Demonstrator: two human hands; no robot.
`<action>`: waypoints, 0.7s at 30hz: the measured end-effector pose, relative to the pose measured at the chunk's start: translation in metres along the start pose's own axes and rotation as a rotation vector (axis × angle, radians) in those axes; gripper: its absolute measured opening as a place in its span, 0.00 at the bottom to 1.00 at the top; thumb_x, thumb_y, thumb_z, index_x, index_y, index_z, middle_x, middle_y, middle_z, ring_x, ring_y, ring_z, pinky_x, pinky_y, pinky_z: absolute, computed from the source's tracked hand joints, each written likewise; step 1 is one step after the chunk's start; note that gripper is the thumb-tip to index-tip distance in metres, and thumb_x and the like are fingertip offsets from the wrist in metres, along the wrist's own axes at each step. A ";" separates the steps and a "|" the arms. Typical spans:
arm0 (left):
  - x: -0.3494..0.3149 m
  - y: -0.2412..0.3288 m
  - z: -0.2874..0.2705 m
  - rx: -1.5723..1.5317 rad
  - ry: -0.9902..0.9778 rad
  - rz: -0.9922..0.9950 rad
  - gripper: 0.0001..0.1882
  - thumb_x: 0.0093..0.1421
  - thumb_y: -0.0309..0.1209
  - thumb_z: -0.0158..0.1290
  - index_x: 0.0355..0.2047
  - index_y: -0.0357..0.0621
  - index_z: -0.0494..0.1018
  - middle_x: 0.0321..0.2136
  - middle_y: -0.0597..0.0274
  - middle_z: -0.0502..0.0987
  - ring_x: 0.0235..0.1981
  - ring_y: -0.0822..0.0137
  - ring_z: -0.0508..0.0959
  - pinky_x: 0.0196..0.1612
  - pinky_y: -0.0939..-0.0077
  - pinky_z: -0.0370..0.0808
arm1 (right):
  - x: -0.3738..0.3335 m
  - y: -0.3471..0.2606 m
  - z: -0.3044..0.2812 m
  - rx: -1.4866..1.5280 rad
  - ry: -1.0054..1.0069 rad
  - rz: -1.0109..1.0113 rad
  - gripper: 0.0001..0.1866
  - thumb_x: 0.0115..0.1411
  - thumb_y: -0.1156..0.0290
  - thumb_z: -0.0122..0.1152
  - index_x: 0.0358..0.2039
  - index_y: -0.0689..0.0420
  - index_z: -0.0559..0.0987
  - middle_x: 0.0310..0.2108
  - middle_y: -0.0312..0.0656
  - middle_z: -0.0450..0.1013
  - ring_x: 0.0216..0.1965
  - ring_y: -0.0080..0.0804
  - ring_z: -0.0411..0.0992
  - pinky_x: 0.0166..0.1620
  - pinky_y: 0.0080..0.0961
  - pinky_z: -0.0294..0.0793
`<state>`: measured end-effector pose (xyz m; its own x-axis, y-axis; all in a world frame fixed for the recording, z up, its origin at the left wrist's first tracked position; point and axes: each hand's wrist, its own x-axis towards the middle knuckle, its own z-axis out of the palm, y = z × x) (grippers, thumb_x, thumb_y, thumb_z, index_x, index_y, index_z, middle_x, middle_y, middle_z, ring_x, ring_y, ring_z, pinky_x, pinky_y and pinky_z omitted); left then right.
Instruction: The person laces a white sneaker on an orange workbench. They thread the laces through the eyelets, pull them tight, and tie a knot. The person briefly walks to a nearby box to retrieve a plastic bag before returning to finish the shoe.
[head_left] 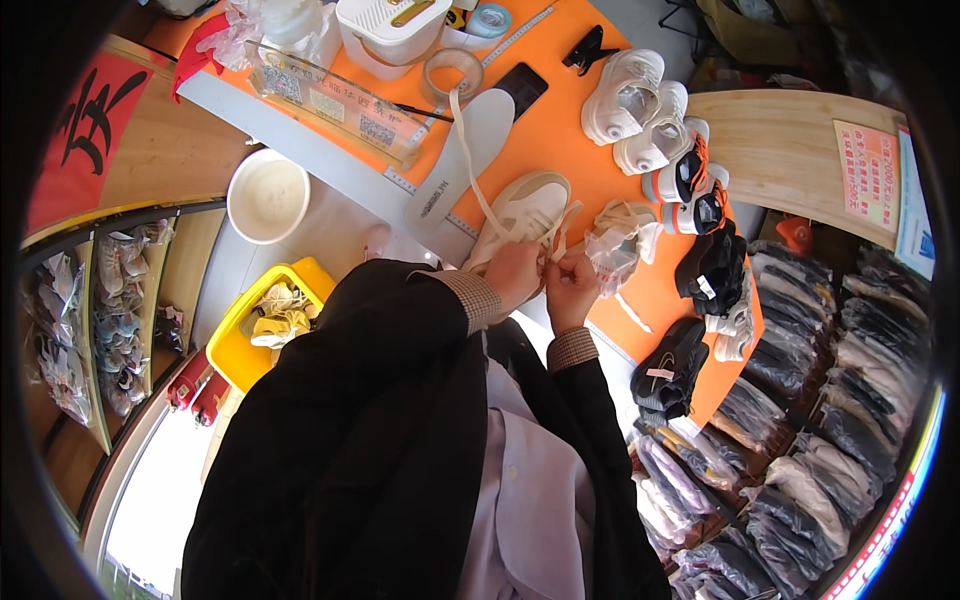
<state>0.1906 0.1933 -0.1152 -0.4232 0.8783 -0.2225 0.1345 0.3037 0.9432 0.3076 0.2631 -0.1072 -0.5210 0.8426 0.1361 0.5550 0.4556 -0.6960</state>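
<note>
A cream and beige sneaker (535, 196) lies at the near edge of the orange table, toe pointing away from me. Over its opening, my left hand (514, 274) is closed with fingertips at the shoelace (561, 232). My right hand (571, 291) pinches at the same lace just to the right, its fingertips almost meeting the left ones. One long stretch of lace runs up from the shoe's left side toward a roll of tape (453, 75). My fingers partly hide the lace and the shoe's heel. Right of the hands sits a second pale shoe (622, 235) with clear plastic about it.
On the orange table (570, 130) are a grey insole-shaped piece (484, 130), a phone (522, 88), a clear sign (335, 108) and a white box (393, 30). Several shoes (655, 140) line the right edge. A yellow bin (232, 335) and white bucket (268, 196) stand left.
</note>
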 end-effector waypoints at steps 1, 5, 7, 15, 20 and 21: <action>0.001 -0.001 0.001 0.007 -0.011 -0.003 0.10 0.50 0.27 0.54 0.32 0.33 0.76 0.27 0.42 0.77 0.32 0.48 0.78 0.35 0.62 0.74 | 0.001 -0.003 -0.002 -0.069 -0.016 -0.073 0.06 0.47 0.83 0.61 0.22 0.62 0.73 0.21 0.42 0.70 0.21 0.28 0.70 0.27 0.21 0.71; 0.000 0.006 -0.003 0.030 0.021 0.013 0.10 0.49 0.27 0.55 0.30 0.33 0.76 0.25 0.43 0.77 0.30 0.48 0.78 0.34 0.62 0.74 | 0.004 -0.014 -0.007 -0.125 -0.045 -0.157 0.05 0.46 0.84 0.61 0.22 0.63 0.73 0.20 0.42 0.69 0.20 0.28 0.70 0.25 0.22 0.70; 0.000 0.010 -0.006 0.023 0.005 0.001 0.09 0.49 0.27 0.54 0.30 0.34 0.76 0.24 0.44 0.76 0.29 0.47 0.78 0.33 0.61 0.73 | 0.005 -0.016 -0.006 -0.106 -0.027 -0.074 0.04 0.46 0.82 0.61 0.22 0.62 0.74 0.21 0.43 0.70 0.20 0.32 0.71 0.25 0.25 0.71; 0.003 0.006 -0.001 0.052 0.019 0.035 0.07 0.50 0.29 0.53 0.25 0.37 0.75 0.21 0.45 0.75 0.26 0.46 0.76 0.30 0.56 0.71 | 0.000 -0.019 -0.002 -0.092 -0.030 0.024 0.03 0.49 0.81 0.62 0.26 0.64 0.77 0.21 0.43 0.72 0.21 0.29 0.73 0.27 0.20 0.72; 0.004 0.013 -0.008 0.086 -0.021 0.039 0.07 0.51 0.29 0.52 0.24 0.38 0.75 0.21 0.46 0.75 0.26 0.47 0.76 0.31 0.56 0.72 | -0.008 -0.008 -0.003 0.055 -0.059 0.250 0.07 0.51 0.78 0.63 0.32 0.66 0.79 0.24 0.45 0.76 0.25 0.29 0.76 0.31 0.21 0.75; 0.004 0.015 -0.009 0.120 -0.046 0.036 0.07 0.51 0.29 0.52 0.25 0.38 0.76 0.22 0.46 0.76 0.27 0.48 0.77 0.32 0.56 0.72 | -0.009 -0.007 -0.002 0.114 -0.043 0.285 0.07 0.51 0.77 0.63 0.32 0.66 0.79 0.25 0.44 0.77 0.26 0.28 0.76 0.31 0.21 0.75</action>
<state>0.1831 0.1981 -0.0999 -0.3749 0.9045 -0.2032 0.2564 0.3118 0.9149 0.3103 0.2529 -0.1021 -0.3832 0.9178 -0.1040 0.6075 0.1657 -0.7768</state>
